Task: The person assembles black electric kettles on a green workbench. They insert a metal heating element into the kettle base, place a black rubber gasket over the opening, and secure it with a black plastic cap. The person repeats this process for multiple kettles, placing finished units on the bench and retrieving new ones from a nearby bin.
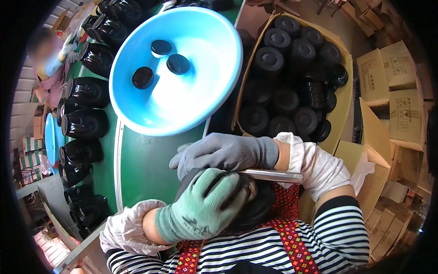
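Note:
My left hand (pixel 207 205), in a green knitted glove, curls its fingers over a dark, rounded vessel (pixel 248 212) held close to my apron. My right hand (pixel 223 153), in a grey glove, bends just beyond the left one, its fingers closed above the vessel's far side. What the right hand grips is hidden. A shiny metal rod (pixel 276 176) sticks out to the right from beneath my hands; its inner end is covered. Ahead, a light-blue basin (pixel 210 98) holds a few round black lids (pixel 178 64).
Glossy black pots (pixel 84 123) line the left side of the green work surface (pixel 150 164). A carton (pixel 346 91) of stacked black round parts (pixel 303 50) stands at the right. Cardboard boxes (pixel 406 114) pile up beyond it. Another person (pixel 50 59) works at the far left.

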Demonstrator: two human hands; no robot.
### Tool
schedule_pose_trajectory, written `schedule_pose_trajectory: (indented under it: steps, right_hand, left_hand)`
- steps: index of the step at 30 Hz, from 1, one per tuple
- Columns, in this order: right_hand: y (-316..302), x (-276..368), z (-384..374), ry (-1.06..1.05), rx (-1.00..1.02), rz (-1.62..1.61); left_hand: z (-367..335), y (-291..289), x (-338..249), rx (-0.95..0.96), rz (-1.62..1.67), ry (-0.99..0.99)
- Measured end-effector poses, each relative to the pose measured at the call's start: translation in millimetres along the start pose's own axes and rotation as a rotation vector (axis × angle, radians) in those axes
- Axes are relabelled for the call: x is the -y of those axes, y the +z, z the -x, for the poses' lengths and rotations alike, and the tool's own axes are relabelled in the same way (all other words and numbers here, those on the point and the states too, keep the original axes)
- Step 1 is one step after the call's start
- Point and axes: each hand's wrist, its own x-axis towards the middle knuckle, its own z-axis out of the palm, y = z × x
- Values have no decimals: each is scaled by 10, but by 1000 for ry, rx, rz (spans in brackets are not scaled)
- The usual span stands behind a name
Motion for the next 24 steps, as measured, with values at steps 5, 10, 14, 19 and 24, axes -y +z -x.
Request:
schedule_pose_trajectory:
  steps: [5,10,14,19,24]
  right_hand:
    - [-43,88,-115,-10,106,5]
    - [24,-9,-100,-139,73,-70]
    - [-62,18,1,-392,52,229]
    - [-197,277,486,-111,-94,744]
    - [33,1026,819,470,-144,967]
  left_hand:
    - [-502,124,-261,-37,173,37]
    - [-957,619,-381,464,252,-36]
    - [-981,562,-247,554,468,39]
    - [-497,399,3,13,855,303]
    - [179,394,183,-392,1449,35]
